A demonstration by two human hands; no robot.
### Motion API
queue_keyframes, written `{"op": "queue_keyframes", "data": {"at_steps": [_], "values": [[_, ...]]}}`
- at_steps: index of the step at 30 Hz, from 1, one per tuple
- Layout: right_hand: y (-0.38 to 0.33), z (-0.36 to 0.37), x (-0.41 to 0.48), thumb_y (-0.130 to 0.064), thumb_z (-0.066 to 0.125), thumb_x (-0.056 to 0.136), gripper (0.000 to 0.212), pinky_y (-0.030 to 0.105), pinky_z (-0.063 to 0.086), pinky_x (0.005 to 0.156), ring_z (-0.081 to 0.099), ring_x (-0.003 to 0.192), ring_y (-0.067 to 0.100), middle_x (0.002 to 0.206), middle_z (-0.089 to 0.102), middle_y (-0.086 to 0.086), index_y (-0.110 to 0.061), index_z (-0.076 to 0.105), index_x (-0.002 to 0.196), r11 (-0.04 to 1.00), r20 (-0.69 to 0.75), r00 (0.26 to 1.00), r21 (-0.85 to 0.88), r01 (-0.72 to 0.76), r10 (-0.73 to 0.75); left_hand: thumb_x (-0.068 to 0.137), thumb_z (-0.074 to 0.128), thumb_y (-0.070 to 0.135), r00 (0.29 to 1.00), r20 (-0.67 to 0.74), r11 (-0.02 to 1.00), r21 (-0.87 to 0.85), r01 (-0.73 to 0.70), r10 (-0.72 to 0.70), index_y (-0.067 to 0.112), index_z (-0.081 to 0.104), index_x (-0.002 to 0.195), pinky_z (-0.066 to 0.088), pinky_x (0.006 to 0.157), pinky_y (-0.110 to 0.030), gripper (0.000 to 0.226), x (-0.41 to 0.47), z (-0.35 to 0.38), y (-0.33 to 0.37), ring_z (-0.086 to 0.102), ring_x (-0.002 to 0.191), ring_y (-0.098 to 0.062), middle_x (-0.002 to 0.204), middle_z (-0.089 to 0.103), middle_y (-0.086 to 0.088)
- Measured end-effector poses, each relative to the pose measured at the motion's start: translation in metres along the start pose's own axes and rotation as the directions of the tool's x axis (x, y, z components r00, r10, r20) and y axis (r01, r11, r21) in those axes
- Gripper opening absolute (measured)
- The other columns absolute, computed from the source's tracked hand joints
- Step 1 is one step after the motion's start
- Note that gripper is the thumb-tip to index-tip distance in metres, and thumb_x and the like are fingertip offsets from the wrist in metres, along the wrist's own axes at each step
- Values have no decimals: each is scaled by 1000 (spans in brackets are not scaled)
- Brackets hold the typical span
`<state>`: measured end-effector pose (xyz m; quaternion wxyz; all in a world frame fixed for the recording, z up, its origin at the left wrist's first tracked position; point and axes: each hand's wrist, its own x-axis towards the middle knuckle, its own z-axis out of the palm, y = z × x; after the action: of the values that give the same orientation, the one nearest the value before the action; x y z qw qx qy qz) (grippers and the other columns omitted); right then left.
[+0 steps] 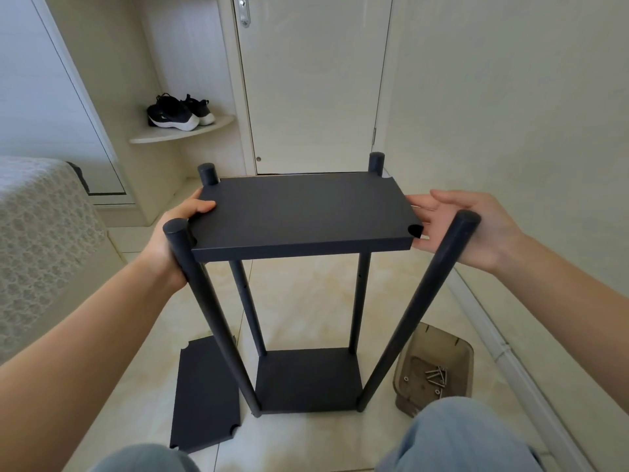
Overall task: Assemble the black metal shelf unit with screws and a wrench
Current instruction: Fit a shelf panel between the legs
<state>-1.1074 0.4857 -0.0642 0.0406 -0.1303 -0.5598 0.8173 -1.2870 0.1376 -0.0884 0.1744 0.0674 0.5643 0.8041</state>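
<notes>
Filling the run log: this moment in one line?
step: seating top shelf panel | left hand: grips left edge | right hand: touches right edge | near-right post: leaning out of notch | screws: in tray

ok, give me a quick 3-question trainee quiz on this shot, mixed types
1. True or false: the spare panel lies flat on the floor.
2. Where are the screws? A) in the tray B) on the bed C) on the top panel
3. Which pole leans farthest out from the top panel's corner?

Key
1. True.
2. A.
3. The near-right pole. Its top stands clear of the panel's open notch.
</notes>
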Motion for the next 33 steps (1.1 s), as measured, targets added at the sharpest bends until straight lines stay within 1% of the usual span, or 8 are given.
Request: {"op": "queue_keyframes", "data": {"at_steps": [4,6,8,12,16,21,26,33], "values": [[8,9,-3,-36,52,93,48,48,47,99,65,115,31,125,67,13,-4,60,129,998,-81,996,-49,41,-45,93,54,18,1000,-5,1000,5,1,-1,27,70,117,59,66,-26,30,-1,2,-1,74,78,-17,100,77,0],[9,19,-2,-35,55,92,39,43,52,90,71,101,27,112,73,8,-7,66,118,996,-165,985,-81,47,-60,93,54,17,1000,-18,1000,-1,11,-11,27,69,117,58,66,-27,30,-1,5,-3,73,76,-17,97,77,0],[10,30,1,-32,58,90,28,37,50,83,70,86,23,98,73,4,-11,69,106,994,-240,969,-101,43,-66,94,53,16,1000,-28,1000,-8,13,-13,26,69,113,57,58,-22,27,-1,9,-3,74,70,-15,91,78,2],[12,40,8,-25,62,89,14,33,52,71,69,76,21,82,71,3,-13,70,92,993,-303,950,-108,41,-72,93,56,17,999,-42,1000,-14,6,-6,27,71,107,57,54,-22,22,-1,9,-5,74,68,-15,88,78,1],[16,43,15,-18,62,92,28,34,55,72,68,91,25,109,70,7,-12,66,119,998,-344,938,-66,25,-46,93,60,18,998,-61,1000,-21,-6,5,25,69,106,57,53,-23,18,-2,4,-5,75,68,-15,88,79,1],[28,43,24,-14,54,97,24,35,57,78,68,94,24,110,71,7,-13,68,117,999,-370,929,-42,14,-28,94,60,19,1000,-30,1000,-22,-8,7,19,70,108,56,52,-21,17,-9,-3,-15,75,69,-14,90,79,-1],[47,40,31,-22,45,104,29,43,52,97,64,110,29,119,67,8,-15,64,124,998,-417,909,-62,-31,2,95,61,20,997,-72,999,-35,18,-21,12,67,104,54,50,-21,14,-14,-5,-36,74,63,-13,80,78,0],[76,34,29,-17,50,101,29,43,53,90,63,109,30,122,65,10,-14,63,127,995,-436,899,-80,-64,23,93,62,20,998,-36,998,-48,46,-47,12,68,114,58,58,-25,23,-8,-18,-62,76,76,-17,96,79,-3]]}}
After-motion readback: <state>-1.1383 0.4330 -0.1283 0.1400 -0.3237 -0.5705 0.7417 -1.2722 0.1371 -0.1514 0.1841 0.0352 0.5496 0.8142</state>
